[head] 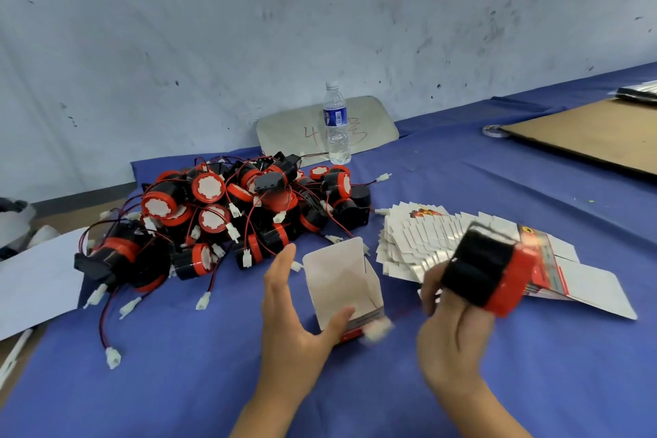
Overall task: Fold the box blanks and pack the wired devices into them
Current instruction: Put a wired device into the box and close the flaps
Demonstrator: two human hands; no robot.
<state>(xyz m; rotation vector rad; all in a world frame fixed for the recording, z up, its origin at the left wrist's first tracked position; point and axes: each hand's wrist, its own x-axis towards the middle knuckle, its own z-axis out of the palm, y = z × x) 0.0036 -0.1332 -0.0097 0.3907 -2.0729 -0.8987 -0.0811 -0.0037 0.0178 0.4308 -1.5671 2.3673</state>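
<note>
Blue cloth table (462,188) against a scuffed wall. Left hand (295,313) cups the folded box (343,281), thumb on its near edge; it looks empty, mouth up. Right hand (458,324) grips a black-and-red wired device (490,274), blurred. Its dangling connector (377,329) could snag the box rim and tip it. More devices (220,213) are heaped behind, flat blanks (426,242) to the right.

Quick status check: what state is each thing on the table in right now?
Folded box: erected, top open, empty.
Left hand: holds the box's base.
Right hand: grips a wired device.
Box blanks: flat, fanned stack.
Device pile: heaped, wires tangled.
Water bottle: upright, capped.
</note>
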